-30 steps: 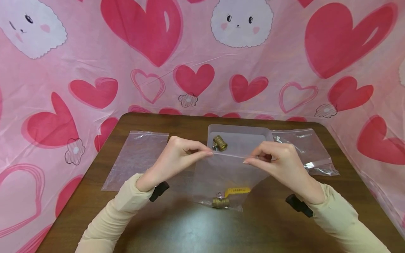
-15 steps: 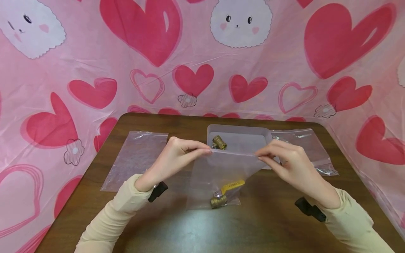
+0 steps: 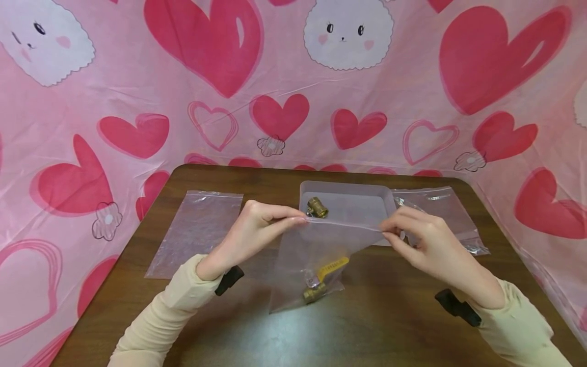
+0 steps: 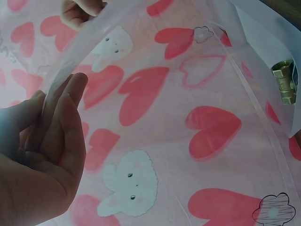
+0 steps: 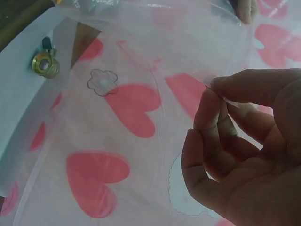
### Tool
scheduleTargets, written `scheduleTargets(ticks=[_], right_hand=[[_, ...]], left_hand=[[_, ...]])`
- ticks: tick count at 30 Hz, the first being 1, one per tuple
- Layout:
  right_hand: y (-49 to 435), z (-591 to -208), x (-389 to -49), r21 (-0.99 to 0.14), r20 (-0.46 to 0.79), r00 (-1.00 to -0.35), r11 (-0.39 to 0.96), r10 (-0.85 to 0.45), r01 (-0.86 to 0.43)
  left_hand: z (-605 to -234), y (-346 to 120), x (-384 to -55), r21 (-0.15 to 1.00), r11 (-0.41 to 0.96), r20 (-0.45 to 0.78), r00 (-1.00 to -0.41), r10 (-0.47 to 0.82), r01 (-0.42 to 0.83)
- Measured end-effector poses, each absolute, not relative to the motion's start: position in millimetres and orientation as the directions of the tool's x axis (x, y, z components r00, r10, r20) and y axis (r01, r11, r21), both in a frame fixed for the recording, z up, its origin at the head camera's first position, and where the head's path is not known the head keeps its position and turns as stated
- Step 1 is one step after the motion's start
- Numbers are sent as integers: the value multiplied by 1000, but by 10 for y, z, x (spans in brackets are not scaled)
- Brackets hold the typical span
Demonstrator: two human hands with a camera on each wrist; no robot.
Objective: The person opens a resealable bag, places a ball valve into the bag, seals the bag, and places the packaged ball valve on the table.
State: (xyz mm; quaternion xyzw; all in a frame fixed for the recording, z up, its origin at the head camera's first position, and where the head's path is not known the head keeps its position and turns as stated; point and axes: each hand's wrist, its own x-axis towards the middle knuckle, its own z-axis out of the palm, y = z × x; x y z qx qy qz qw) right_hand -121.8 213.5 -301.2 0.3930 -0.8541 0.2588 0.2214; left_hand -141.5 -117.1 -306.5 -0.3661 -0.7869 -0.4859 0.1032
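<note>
A clear zip bag (image 3: 298, 255) hangs between both hands over the table, its top edge drawn straight. My left hand (image 3: 257, 232) pinches the bag's left top corner between thumb and fingers. At the right end of that edge, my right hand (image 3: 431, 244) pinches the other corner, as the right wrist view also shows. Low in the bag lies a brass ball valve (image 3: 314, 292) with a yellow lever handle (image 3: 334, 268), tilted up to the right. Behind the bag, a second brass valve (image 3: 317, 208) sits in the left part of a translucent plastic tray (image 3: 348, 187).
A flat clear zip bag (image 3: 197, 229) lies on the left of the brown wooden table (image 3: 257, 331). Another clear bag (image 3: 445, 209) lies to the right of the tray, partly behind my right hand. A pink cloth with hearts (image 3: 279, 61) hangs around the table's back and sides.
My right hand has moved right along the bag's top edge to its corner. The bag's lower part has swung, and the valve inside has tilted and shifted slightly left. The left hand stays nearly still.
</note>
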Motion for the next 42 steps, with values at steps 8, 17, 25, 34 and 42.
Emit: scheduleTargets(ticks=[8, 17, 25, 34, 42], right_hand=[[2116, -3016, -1179, -267, 628, -591, 573, -506, -775], [2096, -3195, -1154, -386, 548, -653, 535, -523, -752], [2040, -3305, -1136, -505, 480, -707, 495, -519, -707], [2010, -3426, -1094, -688, 208, -863, 558, -461, -464], [2007, -3541, -1146, -660, 230, -827, 542, -513, -520]], left_hand=[[-3051, -1165, -1409, 692, 259, 518, -714, 471, 674], [-3072, -1123, -1397, 696, 210, 534, -691, 488, 686], [-3088, -1120, -1384, 713, 200, 525, -700, 483, 672], [-3095, -1122, -1381, 735, 192, 512, -718, 472, 651], [-3099, -1113, -1369, 763, 167, 491, -727, 480, 625]])
